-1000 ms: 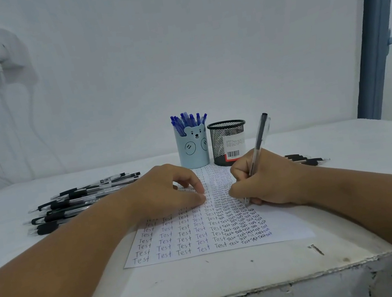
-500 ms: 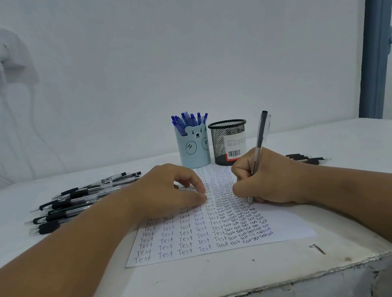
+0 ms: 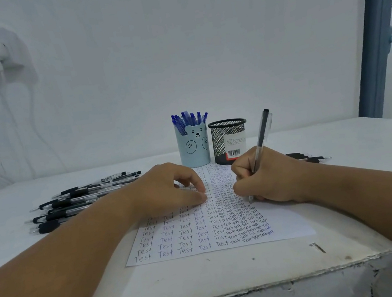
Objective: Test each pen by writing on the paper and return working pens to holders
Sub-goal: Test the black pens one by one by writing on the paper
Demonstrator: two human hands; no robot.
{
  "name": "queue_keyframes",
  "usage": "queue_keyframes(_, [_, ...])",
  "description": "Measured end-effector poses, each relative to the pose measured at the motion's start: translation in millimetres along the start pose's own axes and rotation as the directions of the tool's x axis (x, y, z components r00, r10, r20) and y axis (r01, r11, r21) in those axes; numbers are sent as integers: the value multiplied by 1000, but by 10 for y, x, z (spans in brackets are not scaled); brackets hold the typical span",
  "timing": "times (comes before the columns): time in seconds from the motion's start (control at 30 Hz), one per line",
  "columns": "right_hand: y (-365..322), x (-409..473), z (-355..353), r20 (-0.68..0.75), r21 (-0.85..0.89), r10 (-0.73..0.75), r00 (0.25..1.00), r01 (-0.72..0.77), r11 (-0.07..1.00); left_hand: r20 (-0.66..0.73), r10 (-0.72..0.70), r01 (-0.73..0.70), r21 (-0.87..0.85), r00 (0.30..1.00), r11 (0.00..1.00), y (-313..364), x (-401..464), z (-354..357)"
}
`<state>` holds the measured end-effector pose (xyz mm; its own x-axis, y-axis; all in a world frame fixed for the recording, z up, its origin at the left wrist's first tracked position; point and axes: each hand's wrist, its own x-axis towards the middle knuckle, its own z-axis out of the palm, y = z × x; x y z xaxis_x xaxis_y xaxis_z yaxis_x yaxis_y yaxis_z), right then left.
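The right hand (image 3: pixel 268 178) grips a black pen (image 3: pixel 260 143) with fingers curled round its lower barrel, the tip down on the paper (image 3: pixel 203 236) and the capped end tilted up and away toward the far edge of the desk (image 3: pixel 234 275); the left hand (image 3: pixel 165 191) rests on the paper's left half, fingers loosely bent and fingertips pressing the sheet, holding nothing. The paper lies at the middle of the desk, near its front edge, covered in rows and columns of the handwritten word "Test", larger at the left and crowded small at the right; its right margin is bare. Behind the sheet, toward the far edge, stand two holders side by side: a light blue bear-faced holder (image 3: pixel 193 148) filled with blue pens (image 3: pixel 188 120), and just to its right a black mesh holder (image 3: pixel 229 140) bearing a barcode label; whether anything is inside the mesh one cannot be told. A heap of black pens (image 3: pixel 80 198) lies on the desk's left side, beyond the left forearm; a few more black pens (image 3: pixel 308 158) lie on the right side, behind the right wrist.
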<state>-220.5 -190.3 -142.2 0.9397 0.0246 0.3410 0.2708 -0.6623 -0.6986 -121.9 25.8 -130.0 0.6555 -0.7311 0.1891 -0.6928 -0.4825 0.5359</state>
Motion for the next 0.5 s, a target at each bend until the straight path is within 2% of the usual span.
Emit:
queue_keyframes(0.27, [2, 2, -7, 21, -6, 13, 1000, -13, 1000, -1, 0, 0, 6, 1000, 1000, 8, -2, -2])
queue_keyframes(0.5, [-6, -8, 4, -21, -24, 5, 1000, -6, 1000, 7, 1, -1, 5, 1000, 1000, -5, 5, -2])
